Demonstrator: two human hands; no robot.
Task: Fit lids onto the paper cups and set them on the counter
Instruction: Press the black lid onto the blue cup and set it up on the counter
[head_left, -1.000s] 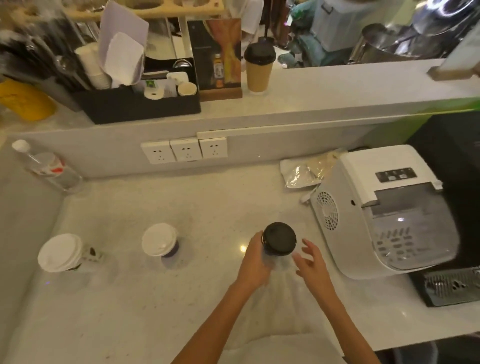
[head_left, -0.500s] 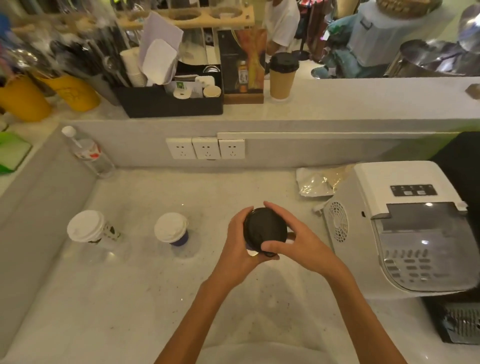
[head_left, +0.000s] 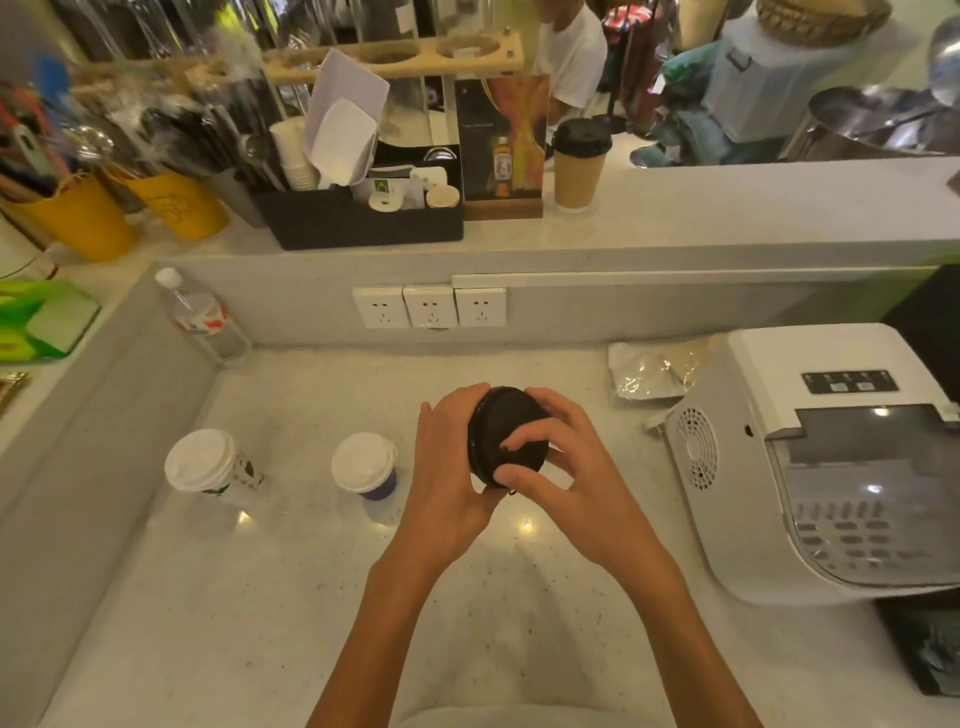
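Hands together above the counter (head_left: 291, 597): left hand (head_left: 447, 473) and right hand (head_left: 566, 478), fingers closed around the black lid (head_left: 501, 426).

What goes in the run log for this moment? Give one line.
stage: lidding | left hand: grips cup side | right hand: presses black lid | white-lidded cups: on counter

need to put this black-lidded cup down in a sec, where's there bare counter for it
Bare counter lies near you, in front of the two white-lidded cups. There is also room behind them, toward the outlets. The right is crowded by the white machine and foil bag.
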